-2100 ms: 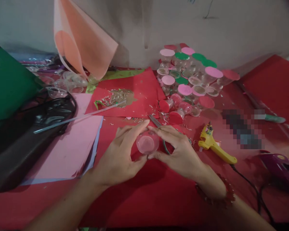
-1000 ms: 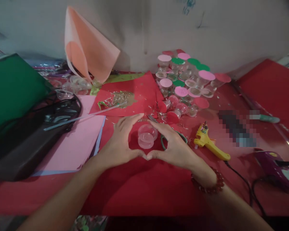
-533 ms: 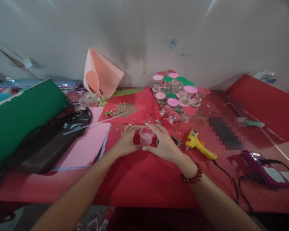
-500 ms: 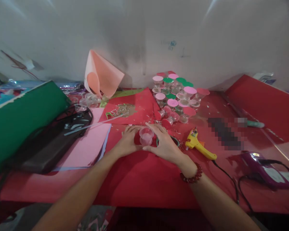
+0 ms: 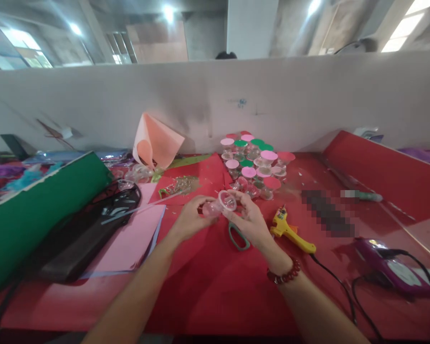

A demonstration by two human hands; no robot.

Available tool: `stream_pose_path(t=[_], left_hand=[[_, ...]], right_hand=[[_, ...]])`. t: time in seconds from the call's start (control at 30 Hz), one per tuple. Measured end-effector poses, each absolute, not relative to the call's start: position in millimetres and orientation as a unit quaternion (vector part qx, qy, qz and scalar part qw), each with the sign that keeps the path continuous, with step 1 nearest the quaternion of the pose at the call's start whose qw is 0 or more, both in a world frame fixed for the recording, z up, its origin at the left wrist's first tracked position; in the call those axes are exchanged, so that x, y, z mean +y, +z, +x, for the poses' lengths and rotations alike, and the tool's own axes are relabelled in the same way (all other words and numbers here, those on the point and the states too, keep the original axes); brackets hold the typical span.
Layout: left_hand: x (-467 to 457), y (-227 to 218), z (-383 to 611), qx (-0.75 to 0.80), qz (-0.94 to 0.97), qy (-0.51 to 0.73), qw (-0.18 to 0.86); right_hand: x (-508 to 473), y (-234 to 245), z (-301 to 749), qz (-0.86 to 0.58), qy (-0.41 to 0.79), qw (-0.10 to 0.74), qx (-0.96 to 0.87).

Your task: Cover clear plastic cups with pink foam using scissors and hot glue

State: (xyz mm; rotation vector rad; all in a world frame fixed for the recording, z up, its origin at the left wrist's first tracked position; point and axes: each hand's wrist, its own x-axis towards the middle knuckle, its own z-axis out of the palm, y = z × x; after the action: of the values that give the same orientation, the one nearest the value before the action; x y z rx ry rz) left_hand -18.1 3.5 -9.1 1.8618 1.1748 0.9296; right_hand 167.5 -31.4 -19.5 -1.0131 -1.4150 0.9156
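Observation:
Both hands hold a small clear plastic cup [image 5: 220, 204] lifted a little above the red sheet [image 5: 215, 291]. My left hand [image 5: 189, 220] pinches its bottom end and my right hand [image 5: 249, 220] grips its open rim, so the cup lies tilted on its side. Scissors with green handles [image 5: 237, 237] lie on the sheet just under my right hand. Behind the hands stands a cluster of several clear cups [image 5: 254, 162] capped with pink, green and red discs.
A yellow glue gun [image 5: 290, 230] with a black cord lies right of the hands. A purple device [image 5: 387, 267] is at the far right. Pink paper [image 5: 129, 239], a black bag [image 5: 75, 234] and a green board [image 5: 32, 215] lie left. A peach paper cone [image 5: 155, 141] leans on the wall.
The hands lifted the cup off the red sheet and tipped it sideways. The camera tilted up, so the wall top and the ceiling now show.

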Motion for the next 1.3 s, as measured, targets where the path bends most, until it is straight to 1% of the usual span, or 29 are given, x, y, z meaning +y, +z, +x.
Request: stream_pose_path(t=[0.07, 0.13, 0.2, 0.27, 0.5, 0.63, 0.77, 0.97, 1.3], left_hand=[[5, -1, -12, 0.438, 0.693, 0.409, 0.401], [5, 3, -7, 0.420, 0.647, 0.453, 0.447], [5, 2, -3, 0.400, 0.611, 0.486, 0.479], [2, 0, -1, 0.388, 0.603, 0.497, 0.489], [-10, -1, -5, 0.397, 0.657, 0.479, 0.426], [-11, -3, -8, 0.394, 0.656, 0.477, 0.433], [-11, -6, -9, 0.406, 0.650, 0.469, 0.439], [-11, -7, -7, 0.432, 0.647, 0.458, 0.430], [-13, -9, -5, 0.446, 0.649, 0.474, 0.394]], right_hand=[[-30, -17, 169, -0.419, 0.406, 0.590, -0.558], [-28, -17, 171, -0.418, 0.414, 0.607, -0.534], [-27, -17, 173, -0.414, 0.424, 0.604, -0.532], [-28, -17, 174, -0.410, 0.431, 0.595, -0.540], [-38, -5, 179, -0.406, 0.410, 0.562, -0.592], [-36, -6, 181, -0.390, 0.437, 0.553, -0.592], [-33, -10, 181, -0.395, 0.438, 0.540, -0.600], [-30, -12, 182, -0.378, 0.481, 0.558, -0.561], [-29, -14, 182, -0.354, 0.565, 0.563, -0.489]])
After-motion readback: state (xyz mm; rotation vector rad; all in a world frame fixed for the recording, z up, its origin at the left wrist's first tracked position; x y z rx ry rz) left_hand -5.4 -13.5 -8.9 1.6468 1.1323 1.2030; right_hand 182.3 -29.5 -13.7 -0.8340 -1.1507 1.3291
